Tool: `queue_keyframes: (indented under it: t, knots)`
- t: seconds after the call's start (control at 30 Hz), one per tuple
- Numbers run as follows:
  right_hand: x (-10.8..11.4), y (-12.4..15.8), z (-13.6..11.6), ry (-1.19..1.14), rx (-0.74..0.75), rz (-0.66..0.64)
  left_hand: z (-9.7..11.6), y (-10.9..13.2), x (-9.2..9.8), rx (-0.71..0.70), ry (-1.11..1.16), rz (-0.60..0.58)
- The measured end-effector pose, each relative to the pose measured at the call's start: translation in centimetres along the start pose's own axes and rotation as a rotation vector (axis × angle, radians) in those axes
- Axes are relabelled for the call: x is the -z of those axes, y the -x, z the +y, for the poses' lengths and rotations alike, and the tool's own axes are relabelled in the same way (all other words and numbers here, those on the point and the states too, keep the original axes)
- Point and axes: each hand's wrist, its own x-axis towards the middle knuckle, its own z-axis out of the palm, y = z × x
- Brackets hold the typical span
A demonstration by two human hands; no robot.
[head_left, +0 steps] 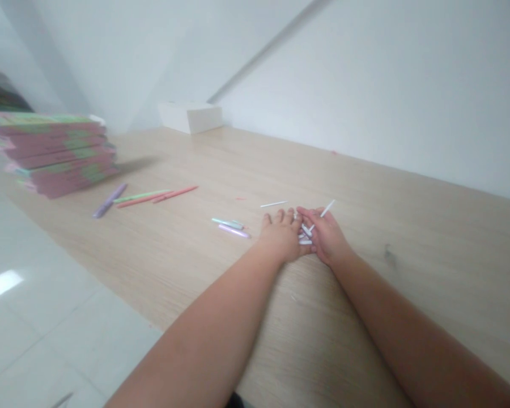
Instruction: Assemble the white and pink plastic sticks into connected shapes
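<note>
My left hand (283, 233) lies palm down on the wooden table, fingers spread, its thumb side against my right hand. My right hand (328, 237) is curled on its side, around several short white sticks (306, 231) that look like pen parts. One longer white stick (328, 208) pokes up past its fingers. Some of the pieces are hidden between the two hands. Just beyond my left hand lies a thin white rod (274, 204). Left of that hand are a pale teal pen (228, 223) and a lilac pen (233, 230), side by side.
Farther left lie a purple pen (110, 200), a green stick (141, 196) and red sticks (175, 194). A stack of pink and green books or boxes (63, 156) stands at the table's left edge. A white box (191, 117) sits by the wall.
</note>
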Motion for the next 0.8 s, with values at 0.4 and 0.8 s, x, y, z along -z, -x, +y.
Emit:
queue_keyframes:
  t: [0.4, 0.8]
  knots:
    - [0.2, 0.4, 0.8, 0.114, 0.089, 0.075, 0.1, 0.2, 0.0, -0.04, -0.068, 0.114]
    - [-0.1, 1.8, -0.4, 0.396, 0.224, 0.124, -0.1, -0.1, -0.6, -0.059, -0.16, 0.176]
